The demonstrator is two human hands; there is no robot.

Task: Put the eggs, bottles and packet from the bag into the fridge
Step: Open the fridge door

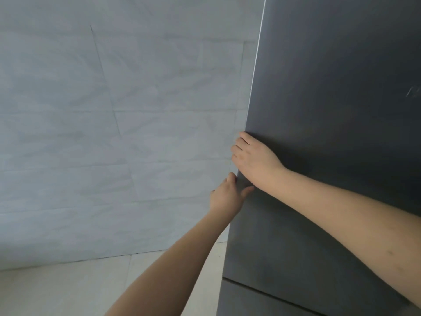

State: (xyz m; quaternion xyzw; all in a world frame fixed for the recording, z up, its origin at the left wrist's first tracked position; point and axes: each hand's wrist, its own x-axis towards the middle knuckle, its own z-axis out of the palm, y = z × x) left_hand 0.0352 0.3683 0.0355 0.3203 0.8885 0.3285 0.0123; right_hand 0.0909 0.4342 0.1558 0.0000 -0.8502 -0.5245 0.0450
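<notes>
A tall dark grey fridge (330, 110) fills the right half of the view, its upper door closed. My right hand (252, 160) lies across the door's left edge, its fingers curled round that edge. Just below it, my left hand (226, 195) grips the same edge, thumb on the door's front and fingers hidden behind the edge. No eggs, bottles, packet or bag are in view.
A pale grey tiled wall (114, 133) stands to the left of the fridge, close to the door's edge. Light floor tiles (68, 290) run along the bottom. A seam (273, 293) low on the fridge separates the upper door from a lower one.
</notes>
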